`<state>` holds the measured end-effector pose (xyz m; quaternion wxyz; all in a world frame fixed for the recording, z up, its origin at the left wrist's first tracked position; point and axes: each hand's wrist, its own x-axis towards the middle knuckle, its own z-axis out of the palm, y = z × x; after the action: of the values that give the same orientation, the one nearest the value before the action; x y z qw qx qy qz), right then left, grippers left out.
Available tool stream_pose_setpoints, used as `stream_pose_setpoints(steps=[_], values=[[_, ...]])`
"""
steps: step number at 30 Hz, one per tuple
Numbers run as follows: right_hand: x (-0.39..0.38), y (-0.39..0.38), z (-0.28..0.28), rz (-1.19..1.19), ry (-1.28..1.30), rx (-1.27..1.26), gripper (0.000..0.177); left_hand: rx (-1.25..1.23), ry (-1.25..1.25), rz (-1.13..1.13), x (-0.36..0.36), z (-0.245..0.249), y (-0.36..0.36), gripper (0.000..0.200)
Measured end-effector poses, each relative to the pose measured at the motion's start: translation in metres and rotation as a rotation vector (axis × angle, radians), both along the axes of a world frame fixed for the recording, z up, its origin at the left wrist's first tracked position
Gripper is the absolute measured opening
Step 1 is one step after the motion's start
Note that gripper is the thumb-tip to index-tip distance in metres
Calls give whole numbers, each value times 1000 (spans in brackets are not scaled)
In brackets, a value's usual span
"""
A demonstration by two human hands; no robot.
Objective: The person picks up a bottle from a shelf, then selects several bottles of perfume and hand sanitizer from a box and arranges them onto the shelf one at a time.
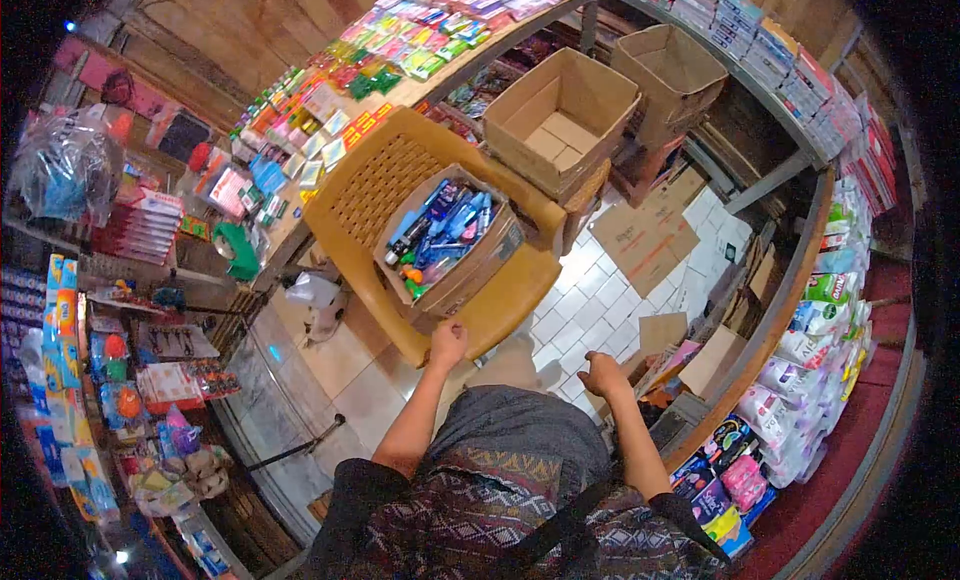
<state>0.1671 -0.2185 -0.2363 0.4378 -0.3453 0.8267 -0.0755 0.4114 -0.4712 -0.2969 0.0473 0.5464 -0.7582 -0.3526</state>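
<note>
My left hand [448, 346] is closed with its fingers curled in, right at the front edge of a tan plastic chair [520, 298]; nothing shows in it. My right hand [604, 376] hangs over the tiled floor to the right, fingers loosely bent and somewhat apart, holding nothing. On the chair's seat sits an open cardboard box [468, 278] filled with blue and dark bottles and tubes [447, 220], plus a few green and orange items. Neither hand touches this box.
Behind the chair stand two open cardboard boxes, one nearer [560, 120] and one farther [675, 70]. Flattened cardboard [648, 230] lies on the white tiles. A counter of small packets [420, 40] runs along the back. Packaged goods [790, 380] line the right; shelves [130, 380] flank the left.
</note>
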Motion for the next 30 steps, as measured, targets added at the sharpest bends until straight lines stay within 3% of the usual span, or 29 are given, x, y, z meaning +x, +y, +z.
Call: stream_pose_setpoints(steps=[4, 6, 9, 12, 16, 21, 26, 30], values=[[12, -2, -13, 94, 25, -121, 43, -71, 187, 138, 9, -12, -19, 23], [10, -2, -17, 91, 12, -62, 46, -105, 210, 219, 8, -18, -34, 22], [1, -8, -13, 67, 17, 9, 50, -243, 125, 358, 5, -21, -61, 21], [-14, -12, -3, 50, 55, 50, 51, -332, -140, 399, -6, 11, -88, 21], [-31, -23, 5, 48, 107, 103, 48, -8, -447, 350, -8, 3, -132, 30], [-47, -46, 10, 46, 156, 55, 47, -7, -425, 230, -13, -1, -154, 34], [-50, -91, 12, 16, 84, -5, 47, 114, -394, 299, -11, -27, -178, 32], [-45, -138, 17, 80, 20, -192, 43, 114, -350, 191, -7, 14, -185, 29]])
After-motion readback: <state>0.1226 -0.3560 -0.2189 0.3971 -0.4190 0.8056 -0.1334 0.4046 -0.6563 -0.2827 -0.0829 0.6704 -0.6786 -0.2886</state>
